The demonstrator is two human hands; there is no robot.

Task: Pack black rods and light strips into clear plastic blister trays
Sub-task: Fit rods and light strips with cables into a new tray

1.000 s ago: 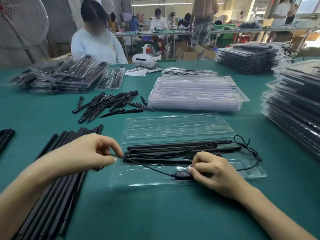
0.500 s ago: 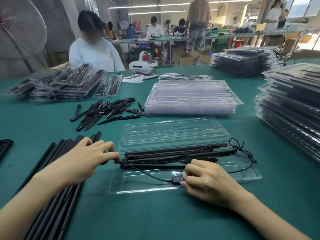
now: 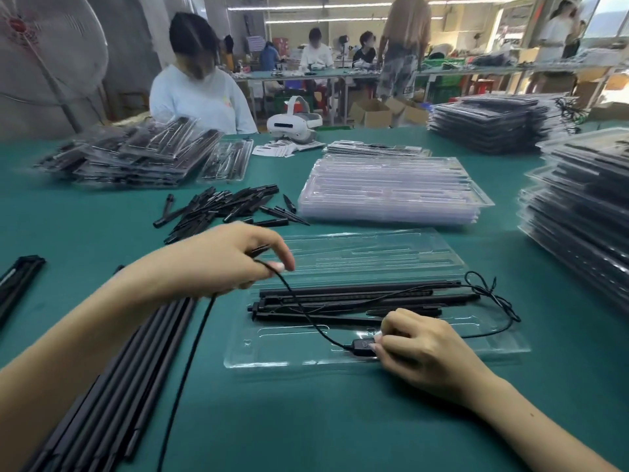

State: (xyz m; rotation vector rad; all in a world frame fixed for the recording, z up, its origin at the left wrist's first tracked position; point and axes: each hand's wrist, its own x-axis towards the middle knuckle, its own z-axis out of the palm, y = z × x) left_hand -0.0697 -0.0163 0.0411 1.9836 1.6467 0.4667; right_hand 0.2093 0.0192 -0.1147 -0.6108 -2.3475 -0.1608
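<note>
Our left hand (image 3: 235,257) pinches the thin black cable (image 3: 299,303) above the clear plastic blister tray (image 3: 306,359) on the green counter (image 3: 340,420). Our right hand (image 3: 418,349) grips the small black plug (image 3: 362,344) inside the tray, beside the long black rods (image 3: 340,294).

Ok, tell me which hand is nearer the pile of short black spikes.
Left. The left hand hangs just in front of the spikes, pinching the cable; the right hand rests on the tray's near edge.

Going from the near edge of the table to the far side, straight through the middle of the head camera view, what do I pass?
Right hand pinching the black inline plug → black rods and light strip in the open clear blister tray → stack of empty clear blister trays → white headset.
</note>
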